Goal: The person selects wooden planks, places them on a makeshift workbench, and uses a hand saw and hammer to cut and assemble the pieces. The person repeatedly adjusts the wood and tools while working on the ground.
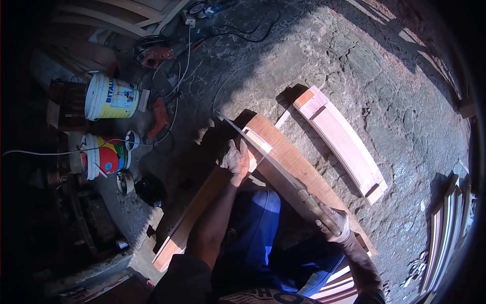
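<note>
sawdust-grey ground surrounds you as your right hand (335, 224) grips the handle of one handsaw (268, 157), its long blade slanting up across a reddish wooden board (298, 167) that lies tilted over your knees in front of you. your left hand (236, 159) presses flat, fingers closed on the small pale block (257, 144) at the board's upper end, apparently to steady it against the blade. one curved wooden frame (341, 142) lies just beside the board on the cracked ground. two paint buckets (109, 97) stand well apart at left, among cables.
</note>
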Available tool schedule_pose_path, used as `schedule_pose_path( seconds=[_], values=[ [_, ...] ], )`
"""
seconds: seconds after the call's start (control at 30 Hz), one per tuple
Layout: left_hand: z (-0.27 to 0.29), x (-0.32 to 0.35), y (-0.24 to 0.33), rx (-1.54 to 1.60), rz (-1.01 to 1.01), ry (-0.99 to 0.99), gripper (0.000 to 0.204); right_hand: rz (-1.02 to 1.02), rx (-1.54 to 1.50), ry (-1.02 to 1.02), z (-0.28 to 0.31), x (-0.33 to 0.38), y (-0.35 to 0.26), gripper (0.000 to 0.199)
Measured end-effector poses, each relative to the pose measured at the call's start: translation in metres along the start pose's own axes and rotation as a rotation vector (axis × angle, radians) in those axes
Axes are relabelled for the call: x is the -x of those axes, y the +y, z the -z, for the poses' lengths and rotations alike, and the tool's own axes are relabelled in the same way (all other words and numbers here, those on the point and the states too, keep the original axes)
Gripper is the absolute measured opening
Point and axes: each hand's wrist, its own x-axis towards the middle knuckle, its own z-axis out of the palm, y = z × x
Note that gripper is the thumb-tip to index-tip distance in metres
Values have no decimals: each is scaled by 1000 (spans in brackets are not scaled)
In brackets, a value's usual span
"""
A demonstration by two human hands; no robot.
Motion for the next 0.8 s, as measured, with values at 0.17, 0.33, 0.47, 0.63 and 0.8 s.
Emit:
schedule_pose_path(
  seconds=[0.17, 0.33, 0.47, 0.63, 0.8],
  values=[
    [-8, 11, 27, -70, -72, 113, 61, -66, -37, 55, -4, -30, 0, 42],
    [-40, -16, -33, 1, -186, 316, 51, -56, -179, 172, -38, -123, -5, 39],
    [-14, 4, 5, -16, -49, 127, 56, -49, 75, -14, 19, -1, -14, 43],
    [9, 7, 34, -118, -133, 198, 55, -3, 127, 78, -7, -16, -1, 38],
    [-22, -10, 23, 21, -93, 240, 49, 52, 99, 184, -17, -82, -18, 35]
  ],
)
